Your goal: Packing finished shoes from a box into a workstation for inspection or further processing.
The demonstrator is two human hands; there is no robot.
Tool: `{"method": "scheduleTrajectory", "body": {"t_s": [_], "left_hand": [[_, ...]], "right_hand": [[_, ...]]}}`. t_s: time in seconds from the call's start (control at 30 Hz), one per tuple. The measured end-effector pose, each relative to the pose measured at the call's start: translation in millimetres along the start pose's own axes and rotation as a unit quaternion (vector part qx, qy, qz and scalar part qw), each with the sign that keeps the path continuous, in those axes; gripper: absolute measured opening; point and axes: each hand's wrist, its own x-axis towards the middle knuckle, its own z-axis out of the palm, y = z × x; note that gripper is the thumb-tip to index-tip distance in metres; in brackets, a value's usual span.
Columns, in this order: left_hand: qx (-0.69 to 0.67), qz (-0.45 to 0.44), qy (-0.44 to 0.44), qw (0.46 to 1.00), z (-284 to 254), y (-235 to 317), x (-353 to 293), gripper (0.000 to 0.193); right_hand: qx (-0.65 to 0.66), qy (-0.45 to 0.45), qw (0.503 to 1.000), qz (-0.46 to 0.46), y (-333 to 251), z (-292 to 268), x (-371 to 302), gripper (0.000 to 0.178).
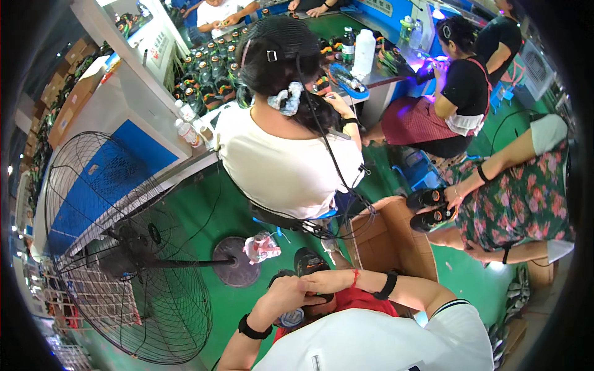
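Note:
My left hand (pixel 286 297) and my right hand (pixel 328 282) meet low in the middle, close in front of my white shirt. Both are closed, with bent fingers, around a dark shoe (pixel 320 305) with orange-brown parts, largely hidden under the fingers. A round blue-and-white piece (pixel 292 317) shows below my left hand; whether it belongs to the shoe, I cannot tell. Just beyond my hands, a black shoe toe (pixel 311 262) points away, and whether it is worn on a foot is unclear. Red cloth (pixel 365 303) lies beneath my right forearm.
A large black fan (pixel 127 253) stands at left on a round base (pixel 236 262). Ahead, a seated person in white (pixel 284 161) faces a bench crowded with shoes. An open cardboard box (pixel 396 238) stands to the right, where another person holds two black shoes (pixel 430 210).

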Motion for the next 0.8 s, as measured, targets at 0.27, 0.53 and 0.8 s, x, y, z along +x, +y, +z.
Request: {"method": "scheduleTrajectory", "body": {"t_s": [0.27, 0.53, 0.8], "left_hand": [[-0.035, 0.139, -0.082, 0.986, -8.8, 18.9, 46.8, 0.030], [-0.038, 0.252, -0.156, 0.954, 13.4, 36.4, 96.1, 0.028], [-0.048, 0.242, -0.138, 0.959, 20.2, 59.6, 111.8, 0.026]], "right_hand": [[0.033, -0.023, 0.992, 0.122, -4.9, -21.7, -59.5, 0.047], [0.037, 0.073, 0.989, 0.125, 34.7, -11.2, -108.4, 0.056], [0.109, 0.110, 0.981, 0.120, 42.2, -7.3, -137.1, 0.067]]}}
